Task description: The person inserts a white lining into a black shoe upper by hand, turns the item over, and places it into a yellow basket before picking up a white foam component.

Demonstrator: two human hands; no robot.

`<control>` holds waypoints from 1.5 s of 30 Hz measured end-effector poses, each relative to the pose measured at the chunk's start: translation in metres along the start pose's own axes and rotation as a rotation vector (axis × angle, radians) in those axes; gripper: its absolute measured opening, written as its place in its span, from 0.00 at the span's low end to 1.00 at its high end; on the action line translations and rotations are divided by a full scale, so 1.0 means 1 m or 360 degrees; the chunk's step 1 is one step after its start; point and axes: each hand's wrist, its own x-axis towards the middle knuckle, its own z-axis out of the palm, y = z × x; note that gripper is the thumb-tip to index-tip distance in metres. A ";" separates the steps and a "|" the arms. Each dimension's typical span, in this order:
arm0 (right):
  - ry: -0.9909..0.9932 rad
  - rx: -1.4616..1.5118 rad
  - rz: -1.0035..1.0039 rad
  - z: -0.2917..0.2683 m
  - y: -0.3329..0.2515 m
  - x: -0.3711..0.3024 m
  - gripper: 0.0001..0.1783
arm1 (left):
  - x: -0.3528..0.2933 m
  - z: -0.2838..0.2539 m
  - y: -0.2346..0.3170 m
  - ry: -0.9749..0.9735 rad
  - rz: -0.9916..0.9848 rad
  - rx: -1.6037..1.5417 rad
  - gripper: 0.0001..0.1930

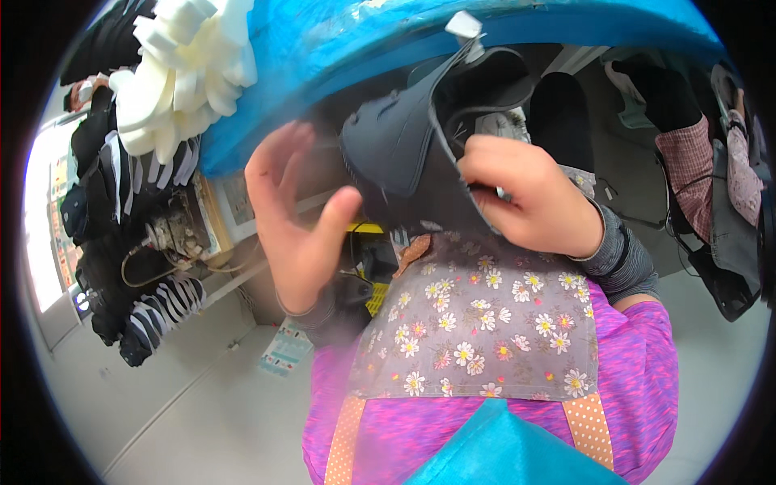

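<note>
My right hand (pixel 529 194) is closed in a pinch on the edge of a black piece that looks like a shoe upper (pixel 392 145), with stitched seams and a curved opening. The piece is held up in front of my apron, tilted. Left of it, my left hand (pixel 295 218) is raised with thumb and fingers apart, slightly blurred, holding nothing. A small white scrap (pixel 463 26) shows at the upper end of the black piece, beside thin threads. Part of the opening's inside is hidden by my right hand.
A blue-covered surface (pixel 323 56) curves across the far side, with white foam pieces (pixel 190 77) heaped at its left. Bundles of black and striped pieces (pixel 166 311) hang at left. More dark pieces and checked fabric (pixel 687 162) are at right. A flowered apron (pixel 477 331) covers my lap.
</note>
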 end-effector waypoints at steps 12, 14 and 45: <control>-0.0162 0.0909 0.1062 0.033 0.050 -0.042 0.07 | -0.009 0.070 -0.060 -0.0847 -0.0224 -0.0576 0.19; -0.0123 0.0903 0.1241 0.033 0.071 -0.052 0.07 | -0.015 0.073 -0.063 -0.0846 -0.0230 -0.0537 0.18; 0.0650 0.1297 0.1495 0.036 0.102 -0.074 0.09 | -0.029 0.132 -0.098 -0.0433 -0.0280 -0.0304 0.18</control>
